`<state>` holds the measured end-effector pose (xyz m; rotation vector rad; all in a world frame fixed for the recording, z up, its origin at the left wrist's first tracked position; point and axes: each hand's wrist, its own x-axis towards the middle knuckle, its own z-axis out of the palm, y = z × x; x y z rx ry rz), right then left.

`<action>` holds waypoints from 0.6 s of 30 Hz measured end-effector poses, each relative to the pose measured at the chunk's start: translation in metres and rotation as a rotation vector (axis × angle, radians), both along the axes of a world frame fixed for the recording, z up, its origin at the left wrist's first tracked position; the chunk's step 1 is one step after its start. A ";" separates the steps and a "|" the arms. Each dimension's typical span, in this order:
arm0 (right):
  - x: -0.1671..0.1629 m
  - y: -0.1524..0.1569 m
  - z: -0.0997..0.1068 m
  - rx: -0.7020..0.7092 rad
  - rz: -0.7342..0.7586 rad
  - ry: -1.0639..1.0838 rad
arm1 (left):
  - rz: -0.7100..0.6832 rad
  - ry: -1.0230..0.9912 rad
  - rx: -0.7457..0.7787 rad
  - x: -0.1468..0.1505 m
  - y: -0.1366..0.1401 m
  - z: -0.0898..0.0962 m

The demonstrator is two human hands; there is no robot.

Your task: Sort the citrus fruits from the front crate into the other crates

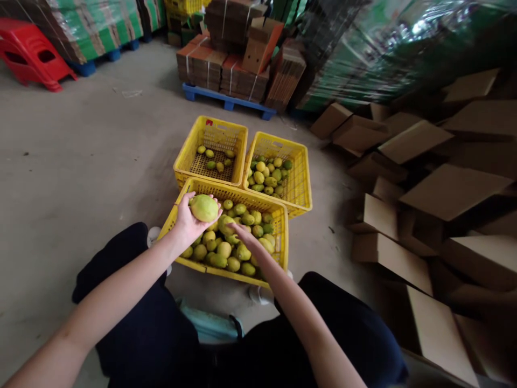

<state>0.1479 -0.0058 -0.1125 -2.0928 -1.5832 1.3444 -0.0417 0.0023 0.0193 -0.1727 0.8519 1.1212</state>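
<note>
My left hand [189,220] is raised over the near side of a yellow crate [287,242], its fingers curled round a large green-yellow lemon [204,208]. Close by on the right, my right hand [243,235] reaches over the same crate with its fingers against another lemon [225,224]; the underside of this grip is hidden. Many yellow and green lemons [224,249] fill the crate below both hands. Behind it stand two more yellow crates: the left crate [180,161] has several lemons on its bottom, and the right crate [304,178] holds a larger heap.
Opened cardboard boxes [452,191] are piled along the right. Bundled flat cartons [205,62] sit on a blue pallet [228,101] at the back. A red stool [34,54] stands far left. Wrapped stacks [375,48] line the back. My knees flank the near crate.
</note>
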 end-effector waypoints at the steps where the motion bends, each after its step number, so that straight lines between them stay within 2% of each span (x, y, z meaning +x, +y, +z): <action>1: 0.011 -0.003 0.015 0.045 0.004 0.098 | -0.015 0.010 0.020 0.002 -0.001 0.002; 3: 0.031 -0.010 0.046 0.114 -0.001 0.279 | -0.064 0.011 0.075 0.007 -0.004 0.006; 5: 0.047 -0.019 0.072 0.190 -0.055 0.554 | -0.149 0.013 0.130 0.013 -0.008 0.009; 7: 0.055 -0.030 0.089 0.243 -0.133 0.797 | -0.268 0.085 0.187 0.020 -0.014 0.008; 9: 0.056 -0.042 0.097 0.268 -0.207 0.892 | -0.362 0.267 0.290 0.028 -0.021 0.002; 12: 0.052 -0.055 0.098 0.339 -0.287 0.844 | -0.422 0.591 0.576 0.037 -0.031 -0.009; 14: 0.053 -0.058 0.100 0.459 -0.272 0.730 | -0.419 0.718 0.731 0.041 -0.035 -0.015; 18: 0.057 -0.056 0.112 0.757 -0.125 0.461 | -0.376 0.848 0.864 0.047 -0.036 -0.018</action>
